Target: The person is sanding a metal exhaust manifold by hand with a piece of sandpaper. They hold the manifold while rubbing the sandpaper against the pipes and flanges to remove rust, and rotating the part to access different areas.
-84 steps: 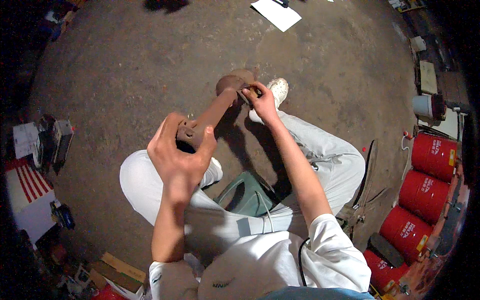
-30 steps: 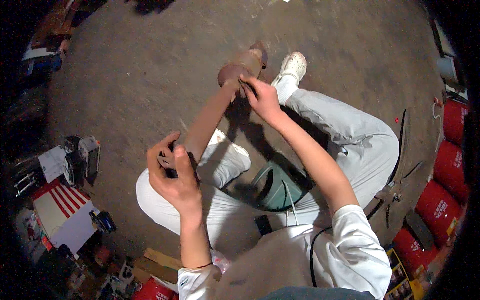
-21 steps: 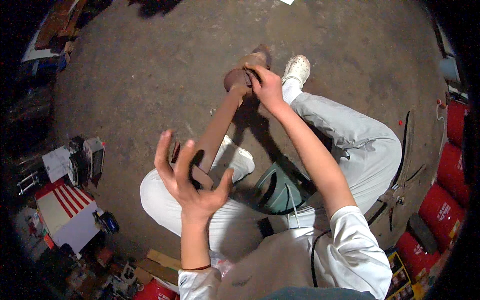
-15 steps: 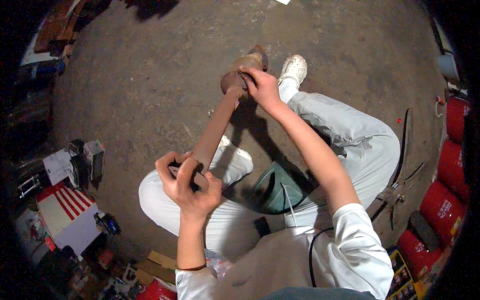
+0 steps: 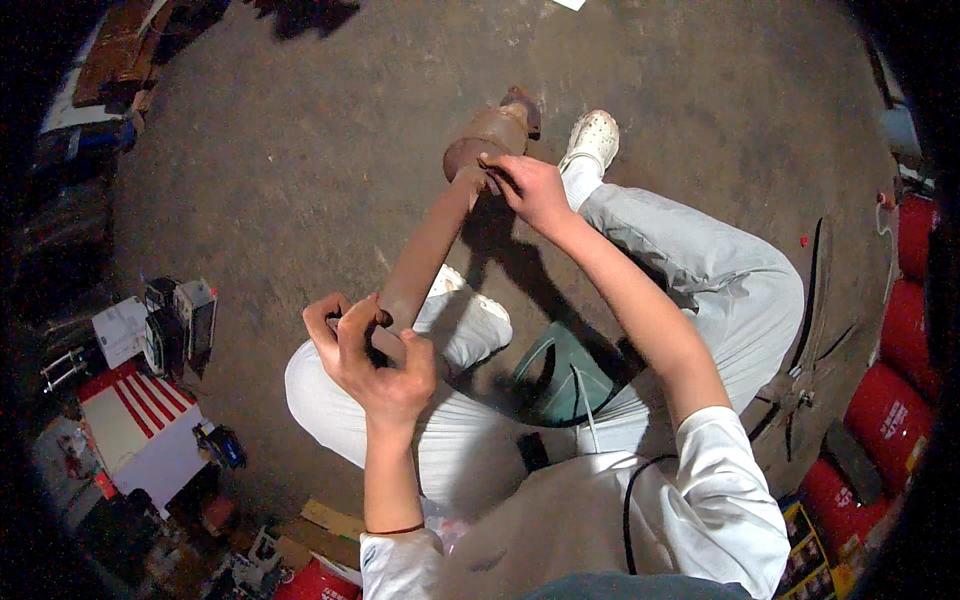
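Note:
A rusty brown exhaust pipe slants away from me between my legs, with a wider bulging section at its far end. Around its near end, my left hand is closed, fingers curled over the rim and thumb on the side. My right hand pinches at the spot where the pipe meets the bulge. Its thumb and fingertips are together there, and whether a small part lies between them is hidden. The far tip of the bulge narrows to a rough flange.
Worn concrete floor surrounds me. My white clogs flank the pipe. Boxes and small gear stand at the left. Red packages line the right, near a dark metal-legged frame. A green seat shows between my legs.
My right hand has drawn back slightly toward me, from the side of the bulge to the joint with the pipe. My left hand keeps its grip.

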Motion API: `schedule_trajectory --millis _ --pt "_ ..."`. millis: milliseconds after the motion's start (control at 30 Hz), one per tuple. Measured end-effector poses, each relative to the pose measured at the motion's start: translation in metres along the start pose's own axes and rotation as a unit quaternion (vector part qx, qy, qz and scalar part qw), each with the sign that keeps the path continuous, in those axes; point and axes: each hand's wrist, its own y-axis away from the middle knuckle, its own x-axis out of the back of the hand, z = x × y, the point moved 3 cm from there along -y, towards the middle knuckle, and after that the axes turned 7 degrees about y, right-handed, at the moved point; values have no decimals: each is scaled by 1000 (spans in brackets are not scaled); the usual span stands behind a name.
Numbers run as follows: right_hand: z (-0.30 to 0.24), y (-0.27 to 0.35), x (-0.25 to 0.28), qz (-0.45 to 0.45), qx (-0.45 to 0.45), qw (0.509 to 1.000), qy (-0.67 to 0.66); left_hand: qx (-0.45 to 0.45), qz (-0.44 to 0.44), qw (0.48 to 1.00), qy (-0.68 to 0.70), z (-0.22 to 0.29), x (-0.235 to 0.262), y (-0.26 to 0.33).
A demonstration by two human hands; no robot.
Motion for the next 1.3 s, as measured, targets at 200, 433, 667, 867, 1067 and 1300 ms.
schedule_trajectory --millis 200,433,667,867,1067,1300 --pt "9 -31 3 36 -12 998 42 -22 -23 999 -15 10 -2 -1" --pt "-3 -4 9 -8 -10 1000 14 15 8 1000 19 2 1 -2" --pt "2 -45 1 -14 -54 998 35 -18 -13 999 27 7 -6 -5" --pt "-9 -19 18 -41 -28 999 21 -6 -19 1000 0 13 -1 -3" --pt "6 -53 12 -99 -3 992 73 -29 -15 999 4 11 -6 -8" --pt "-9 -34 30 -110 32 992 59 -63 -4 998 15 16 -5 -5"
